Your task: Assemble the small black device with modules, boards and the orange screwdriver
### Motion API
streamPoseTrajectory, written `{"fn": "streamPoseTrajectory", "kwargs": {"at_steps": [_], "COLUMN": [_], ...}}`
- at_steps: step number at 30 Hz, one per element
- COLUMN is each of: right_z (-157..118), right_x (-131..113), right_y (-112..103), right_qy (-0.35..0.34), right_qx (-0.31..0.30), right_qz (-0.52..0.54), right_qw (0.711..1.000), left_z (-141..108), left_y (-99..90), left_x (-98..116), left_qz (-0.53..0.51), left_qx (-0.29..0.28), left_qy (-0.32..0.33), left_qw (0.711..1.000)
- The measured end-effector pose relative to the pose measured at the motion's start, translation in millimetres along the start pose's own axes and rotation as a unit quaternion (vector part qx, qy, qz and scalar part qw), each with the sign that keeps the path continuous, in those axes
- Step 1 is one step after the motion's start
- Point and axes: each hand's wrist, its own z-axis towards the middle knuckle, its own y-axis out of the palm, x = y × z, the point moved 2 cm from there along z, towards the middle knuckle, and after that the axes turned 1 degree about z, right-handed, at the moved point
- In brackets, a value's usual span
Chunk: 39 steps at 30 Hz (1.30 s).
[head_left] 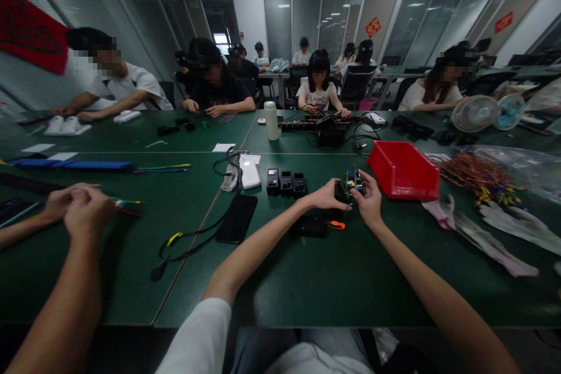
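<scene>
My left hand (328,194) grips a small black plastic housing (340,191) between thumb and fingers. Close beside it, my right hand (369,196) holds a small circuit board (352,180) with yellow, blue and white parts, by its right side. Whether board and housing touch is hard to see. Three black box-shaped modules (286,183) stand in a row left of my hands. Below the hands lie a dark flat case (309,226) and a tool with an orange handle (336,225).
A red bin (407,172) stands right of my hands, near copper-coloured wires (480,172) and white gloves (495,234). Leftward lie a phone (237,219), a black cable (201,236) and a white power bank (250,174). A co-worker's hands (83,204) work at far left.
</scene>
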Motion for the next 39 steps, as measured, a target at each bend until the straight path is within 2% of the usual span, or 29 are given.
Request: {"fn": "streamPoseTrajectory", "kwargs": {"at_steps": [5, 8, 11, 17, 21, 25, 28, 30, 32, 35, 37, 39], "right_z": [5, 9, 11, 9, 7, 5, 9, 15, 22, 32, 36, 38], "right_x": [-1, 1, 3, 3, 6, 8, 8, 7, 9, 11, 14, 16], "right_y": [-10, -18, -20, -19, -17, -10, 3, 16, 31, 56, 71, 82], "right_qy": [-0.025, -0.037, -0.032, -0.022, -0.017, -0.022, -0.052, -0.077, -0.090, -0.115, -0.138, -0.149], "right_qx": [0.071, 0.125, 0.129, 0.115, 0.096, 0.024, -0.053, -0.107, -0.168, -0.262, -0.318, -0.348], "right_qz": [-0.031, -0.030, -0.030, -0.036, -0.034, -0.058, -0.106, -0.137, -0.166, -0.200, -0.226, -0.249], "right_qw": [0.997, 0.991, 0.991, 0.993, 0.995, 0.998, 0.992, 0.982, 0.968, 0.937, 0.910, 0.891], "left_z": [-9, -17, -20, -17, -19, -39, -66, -85, -101, -117, -124, -131], "left_y": [-5.6, -10.3, -10.9, -7.7, -12.4, -21.6, -26.5, -29.9, -31.9, -33.2, -35.5, -38.4], "left_x": [-5, -6, -6, -6, -1, 9, 16, 19, 20, 21, 21, 18], "left_qz": [0.024, 0.013, -0.001, 0.009, 0.061, 0.141, 0.186, 0.226, 0.253, 0.237, 0.220, 0.204], "left_qx": [-0.031, -0.025, -0.020, -0.025, -0.016, -0.009, -0.053, -0.050, -0.053, -0.075, -0.063, -0.043], "left_qy": [-0.064, -0.039, -0.004, -0.006, -0.007, 0.003, -0.017, -0.030, -0.035, -0.024, -0.013, -0.008], "left_qw": [0.997, 0.999, 1.000, 1.000, 0.998, 0.990, 0.981, 0.972, 0.965, 0.968, 0.973, 0.978]}}
